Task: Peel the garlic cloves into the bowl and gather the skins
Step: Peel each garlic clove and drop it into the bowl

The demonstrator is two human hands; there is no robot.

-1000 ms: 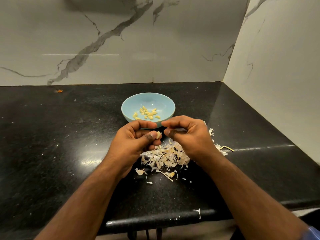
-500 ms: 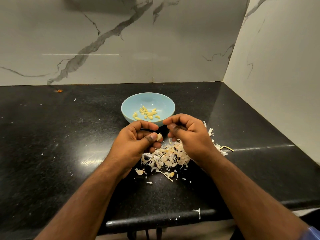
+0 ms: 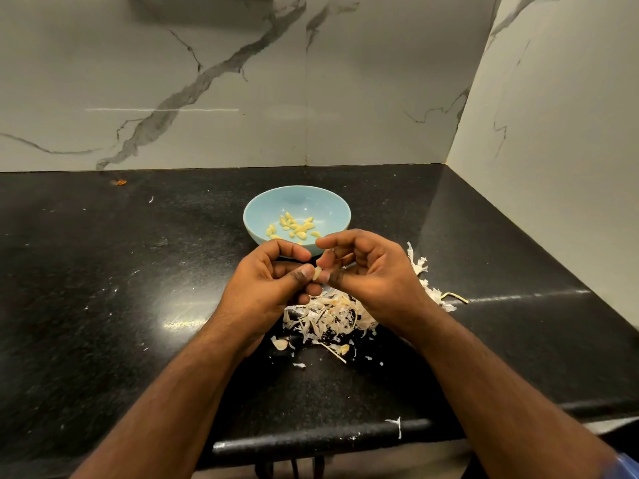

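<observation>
A light blue bowl [image 3: 297, 205] sits on the black counter with several peeled yellow garlic cloves [image 3: 294, 227] inside. Just in front of it my left hand [image 3: 266, 288] pinches a small pale garlic clove [image 3: 316, 273] between thumb and fingers. My right hand [image 3: 373, 274] meets it from the right, thumb and fingertips curled onto the same clove. Below both hands lies a heap of papery garlic skins [image 3: 328, 318], partly hidden by my right wrist.
More skins [image 3: 420, 267] trail to the right of my right hand, ending at a thin yellowish stem [image 3: 456, 297]. Small flakes dot the black counter [image 3: 138, 305], one scrap [image 3: 396, 425] at its front edge. Marble walls close the back and right.
My right hand has turned, opening its palm side up, and its fingers have closed in on the clove held by my left hand. The left hand stays in place.
</observation>
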